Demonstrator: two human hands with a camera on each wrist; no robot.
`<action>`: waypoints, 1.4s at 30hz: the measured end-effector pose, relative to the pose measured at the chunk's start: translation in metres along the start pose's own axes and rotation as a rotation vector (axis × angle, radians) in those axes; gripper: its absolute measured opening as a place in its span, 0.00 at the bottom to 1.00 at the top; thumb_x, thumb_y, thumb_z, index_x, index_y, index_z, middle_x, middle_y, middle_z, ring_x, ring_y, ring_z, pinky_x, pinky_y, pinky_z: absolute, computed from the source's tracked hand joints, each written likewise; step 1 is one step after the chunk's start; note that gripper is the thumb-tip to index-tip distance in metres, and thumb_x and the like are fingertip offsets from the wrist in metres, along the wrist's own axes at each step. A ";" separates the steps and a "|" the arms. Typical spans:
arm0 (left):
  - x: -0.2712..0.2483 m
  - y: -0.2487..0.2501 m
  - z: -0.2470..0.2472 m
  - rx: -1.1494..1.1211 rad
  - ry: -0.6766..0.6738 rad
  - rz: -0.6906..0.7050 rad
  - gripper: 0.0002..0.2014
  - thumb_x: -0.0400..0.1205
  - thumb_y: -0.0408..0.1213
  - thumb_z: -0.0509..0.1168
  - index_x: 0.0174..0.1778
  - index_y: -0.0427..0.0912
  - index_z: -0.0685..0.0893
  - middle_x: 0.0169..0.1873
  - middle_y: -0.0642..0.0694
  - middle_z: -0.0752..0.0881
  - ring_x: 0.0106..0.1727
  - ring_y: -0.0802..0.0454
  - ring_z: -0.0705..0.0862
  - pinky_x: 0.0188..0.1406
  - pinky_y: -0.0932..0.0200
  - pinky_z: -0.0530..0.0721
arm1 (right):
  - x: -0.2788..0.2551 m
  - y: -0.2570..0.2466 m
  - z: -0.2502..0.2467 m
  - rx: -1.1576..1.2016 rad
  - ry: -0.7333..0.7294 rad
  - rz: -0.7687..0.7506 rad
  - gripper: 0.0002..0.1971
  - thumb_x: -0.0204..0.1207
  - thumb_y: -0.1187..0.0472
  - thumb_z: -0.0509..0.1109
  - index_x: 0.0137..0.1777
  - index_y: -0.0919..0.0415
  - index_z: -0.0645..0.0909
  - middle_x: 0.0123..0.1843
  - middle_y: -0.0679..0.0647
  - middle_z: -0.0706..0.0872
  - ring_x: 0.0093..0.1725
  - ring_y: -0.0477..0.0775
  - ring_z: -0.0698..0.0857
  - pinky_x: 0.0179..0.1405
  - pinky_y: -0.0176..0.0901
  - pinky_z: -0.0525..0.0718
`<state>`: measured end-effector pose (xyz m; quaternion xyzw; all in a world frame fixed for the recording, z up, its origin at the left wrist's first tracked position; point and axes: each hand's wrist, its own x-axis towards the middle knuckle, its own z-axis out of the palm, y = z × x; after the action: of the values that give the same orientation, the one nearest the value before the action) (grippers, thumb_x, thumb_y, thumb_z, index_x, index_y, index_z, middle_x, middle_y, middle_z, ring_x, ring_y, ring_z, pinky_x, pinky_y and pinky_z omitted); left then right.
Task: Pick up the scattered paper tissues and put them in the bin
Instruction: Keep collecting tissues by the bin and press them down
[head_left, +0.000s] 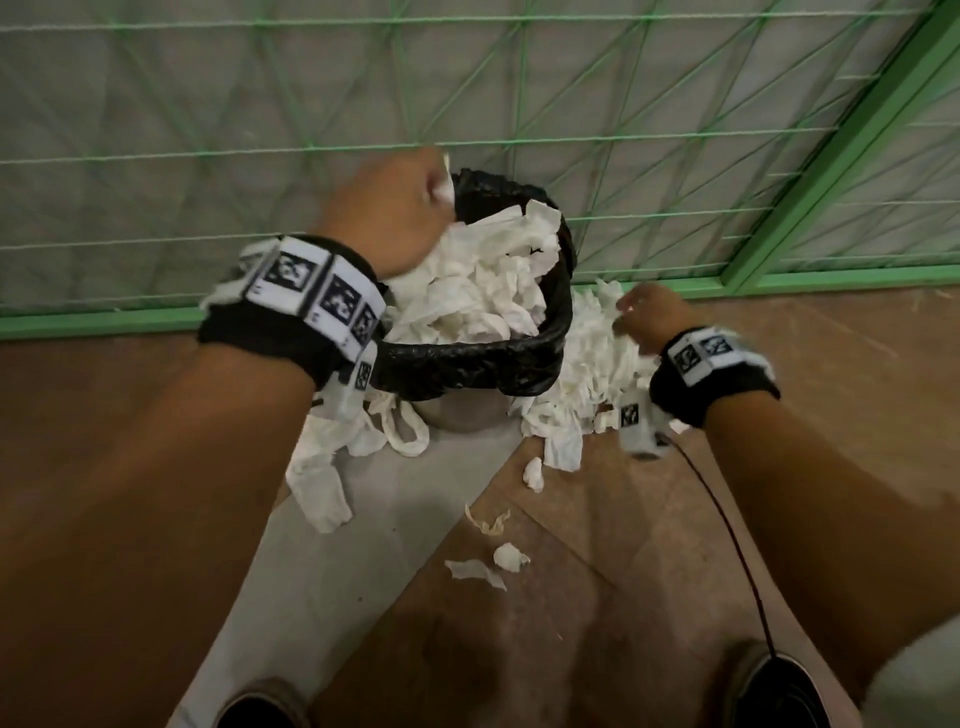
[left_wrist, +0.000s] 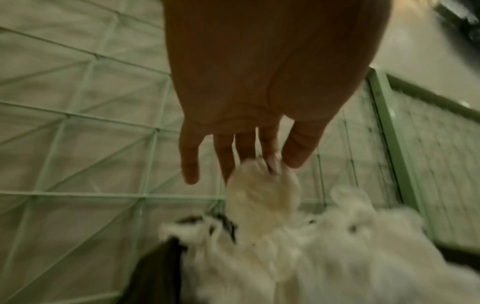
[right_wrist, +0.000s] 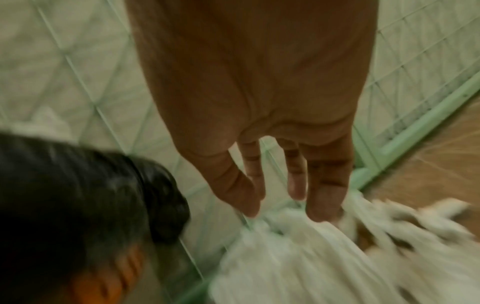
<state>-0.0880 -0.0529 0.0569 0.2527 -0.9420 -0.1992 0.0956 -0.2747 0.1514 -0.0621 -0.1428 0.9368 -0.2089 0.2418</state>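
Observation:
A bin lined with a black bag stands against the fence, heaped with white tissues. My left hand hovers over the bin's far left rim. In the left wrist view it pinches a crumpled tissue at the fingertips, above the heap. My right hand reaches down on the right of the bin, fingers straight, tips touching a pile of tissues on the floor. The right wrist view shows that hand on the pile, beside the bag.
More tissues lie on the floor left of and in front of the bin, and small scraps lie nearer me. A green wire fence rises right behind the bin. A black cable hangs from my right wrist. My shoes are at the bottom.

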 end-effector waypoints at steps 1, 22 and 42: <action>0.000 -0.007 0.013 0.097 -0.139 0.008 0.13 0.82 0.50 0.53 0.48 0.51 0.82 0.55 0.42 0.84 0.58 0.38 0.80 0.60 0.43 0.79 | -0.002 0.010 0.016 -0.045 -0.045 0.045 0.26 0.70 0.62 0.75 0.69 0.64 0.76 0.62 0.70 0.80 0.58 0.67 0.83 0.62 0.61 0.84; -0.110 -0.173 0.160 0.045 -0.461 -0.524 0.31 0.77 0.46 0.70 0.75 0.41 0.72 0.77 0.34 0.67 0.78 0.36 0.67 0.77 0.46 0.68 | -0.023 0.002 0.051 -0.212 -0.460 -0.133 0.07 0.78 0.65 0.61 0.43 0.66 0.79 0.30 0.55 0.74 0.24 0.51 0.72 0.22 0.39 0.73; -0.091 -0.123 0.010 -0.549 0.538 -0.587 0.17 0.85 0.36 0.54 0.32 0.52 0.80 0.44 0.40 0.84 0.43 0.46 0.81 0.43 0.51 0.78 | -0.092 -0.149 -0.054 0.138 -0.029 -0.649 0.23 0.72 0.33 0.66 0.55 0.50 0.80 0.44 0.40 0.80 0.44 0.42 0.79 0.35 0.37 0.71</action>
<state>0.0407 -0.1004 -0.0114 0.5158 -0.6854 -0.3864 0.3389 -0.2007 0.0729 0.0855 -0.4199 0.8225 -0.3360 0.1849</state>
